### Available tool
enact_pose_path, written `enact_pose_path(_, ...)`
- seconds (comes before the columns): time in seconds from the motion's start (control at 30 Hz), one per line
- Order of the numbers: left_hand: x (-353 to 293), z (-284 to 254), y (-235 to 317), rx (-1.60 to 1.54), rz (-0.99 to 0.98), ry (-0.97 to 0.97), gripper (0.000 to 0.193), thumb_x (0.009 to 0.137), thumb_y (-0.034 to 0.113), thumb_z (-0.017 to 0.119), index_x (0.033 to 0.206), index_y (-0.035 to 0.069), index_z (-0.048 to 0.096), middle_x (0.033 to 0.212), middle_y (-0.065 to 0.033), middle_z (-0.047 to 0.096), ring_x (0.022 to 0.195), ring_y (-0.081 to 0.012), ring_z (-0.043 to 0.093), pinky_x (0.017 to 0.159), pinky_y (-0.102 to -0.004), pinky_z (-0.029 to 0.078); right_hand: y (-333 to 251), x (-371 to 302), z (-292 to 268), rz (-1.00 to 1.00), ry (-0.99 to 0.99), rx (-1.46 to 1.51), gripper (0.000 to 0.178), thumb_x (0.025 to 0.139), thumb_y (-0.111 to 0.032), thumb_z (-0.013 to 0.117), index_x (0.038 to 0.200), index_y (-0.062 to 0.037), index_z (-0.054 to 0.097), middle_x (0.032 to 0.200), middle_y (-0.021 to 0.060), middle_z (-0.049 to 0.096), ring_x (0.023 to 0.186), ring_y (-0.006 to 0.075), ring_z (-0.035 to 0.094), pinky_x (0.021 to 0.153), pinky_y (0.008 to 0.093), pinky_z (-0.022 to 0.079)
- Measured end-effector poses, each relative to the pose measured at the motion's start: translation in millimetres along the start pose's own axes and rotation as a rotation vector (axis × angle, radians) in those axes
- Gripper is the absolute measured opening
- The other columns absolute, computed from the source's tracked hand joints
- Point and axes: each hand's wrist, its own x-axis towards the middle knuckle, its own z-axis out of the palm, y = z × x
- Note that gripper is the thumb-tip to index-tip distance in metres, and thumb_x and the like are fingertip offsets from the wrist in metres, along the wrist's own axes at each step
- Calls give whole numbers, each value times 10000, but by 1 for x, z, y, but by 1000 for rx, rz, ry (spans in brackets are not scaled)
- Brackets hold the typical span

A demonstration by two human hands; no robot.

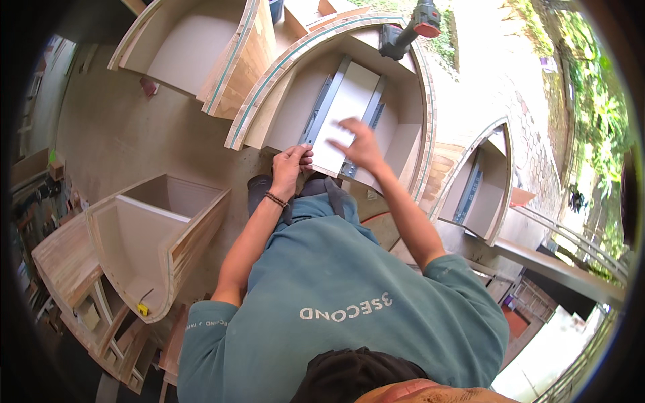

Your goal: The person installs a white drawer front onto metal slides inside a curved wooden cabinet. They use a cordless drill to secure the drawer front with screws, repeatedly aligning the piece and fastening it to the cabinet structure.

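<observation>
A curved wooden cabinet (272, 91) with a pale lining lies in front of me, its open side up. Inside it is a white panel (347, 101) with a grey metal drawer slide (325, 101) along its left edge and another rail (377, 101) along its right. My left hand (290, 168) is closed at the panel's near left corner, by the slide's end; what its fingertips pinch is too small to make out. Slightly smeared by motion, my right hand (361, 144) hovers over the panel's near right part, thumb and fingers apart, holding nothing.
A cordless drill (403, 39) rests on the cabinet's far right rim. Similar curved cabinets stand at the far left (191, 47) and on the right (494, 181). At left, another wooden cabinet (161, 221) holds a yellow tape measure (142, 309). A metal beam (557, 269) runs along the right.
</observation>
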Motion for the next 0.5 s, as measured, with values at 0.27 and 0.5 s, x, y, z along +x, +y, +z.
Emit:
enact_pose_path(0.27,-45,-83,-25,-170,-31,304,175,947,219,724,1008,60,685,894,-24,703,783,-95,665,700,-249,560,150,177,-136,207,655,433,1229,620,-241,983,1525,71,213,1386,210,443,1259,290,506,1028,359,476)
enact_pose_path(0.5,-81,-116,-62,-313,-7,485,237,950,169,710,1118,3,687,949,-60,711,827,-125,675,730,-267,576,173,243,-133,-160,652,513,548,741,-40,872,1194,-4,567,1096,78,638,1002,192,610,921,333,506)
